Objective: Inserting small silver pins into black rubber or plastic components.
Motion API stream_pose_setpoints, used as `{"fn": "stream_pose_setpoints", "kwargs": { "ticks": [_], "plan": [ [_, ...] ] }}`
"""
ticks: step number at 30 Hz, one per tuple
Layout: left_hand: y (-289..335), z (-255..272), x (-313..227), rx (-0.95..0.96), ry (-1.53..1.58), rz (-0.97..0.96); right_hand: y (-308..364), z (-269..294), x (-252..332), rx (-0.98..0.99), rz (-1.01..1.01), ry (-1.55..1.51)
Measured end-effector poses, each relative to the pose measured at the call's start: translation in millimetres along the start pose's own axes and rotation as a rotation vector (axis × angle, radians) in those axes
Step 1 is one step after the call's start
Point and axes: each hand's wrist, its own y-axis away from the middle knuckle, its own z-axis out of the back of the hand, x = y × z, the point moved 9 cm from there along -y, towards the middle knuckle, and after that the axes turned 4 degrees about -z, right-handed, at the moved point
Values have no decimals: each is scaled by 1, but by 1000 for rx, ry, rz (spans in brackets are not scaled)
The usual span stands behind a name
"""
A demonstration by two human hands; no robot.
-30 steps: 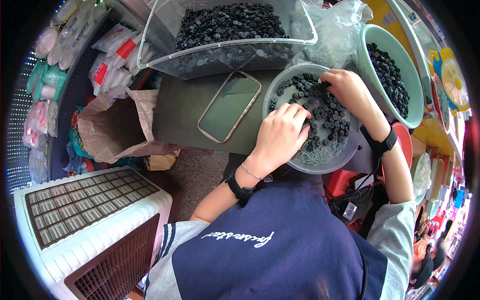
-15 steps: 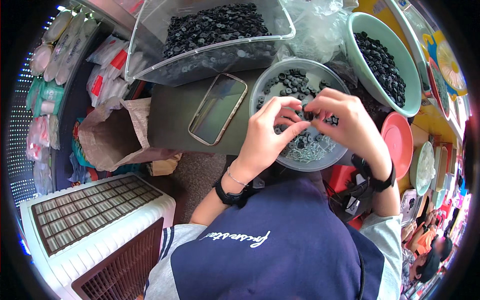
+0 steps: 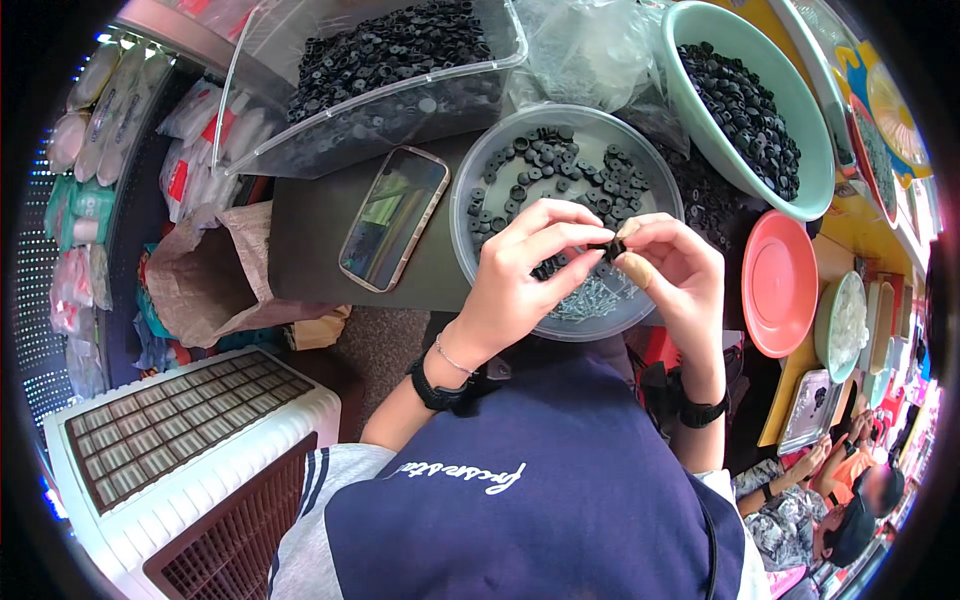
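A clear round tub (image 3: 462, 215) stands in front of me, holding small black round plastic parts (image 3: 548, 158) and a heap of silvery screws (image 3: 588, 300) at its near side. Over the tub, my left hand (image 3: 528, 262) and my right hand (image 3: 682, 268) meet fingertip to fingertip. Pinched between them is a small black plastic part (image 3: 614, 247), partly covered by the fingers. A tan wrap shows on the right thumb. Whether a screw is also in the fingers, I cannot tell.
A phone (image 3: 395, 218) lies left of the tub. Behind are a clear bin (image 3: 375, 115) and a green basin (image 3: 825, 150), both with black parts. A red plate (image 3: 780, 285) is at right; an open sack (image 3: 240, 265) and a white air cooler (image 3: 190, 430) stand left. Co-workers' hands (image 3: 825, 460) appear far right.
The view has shifted, so the tub sits further left in the picture. My right hand has turned more upright and lowered toward me, and the black part now shows between my fingertips.
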Motion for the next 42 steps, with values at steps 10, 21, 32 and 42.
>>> {"fn": "stream_pose_setpoints", "kwargs": {
  "ticks": [10,21,32,42],
  "plan": [
    [2,-7,-1,1,-28,14,2,2,-44,-3,-194,-461],
    [-1,-11,1,60,-104,32,1,13,-8,-35,-96,222],
    [0,1,6,14,-109,85,9,0,-1,81,13,1195],
    [3,1,9,31,-63,112,10,4,-1,12,50,1145]
  ]
}}
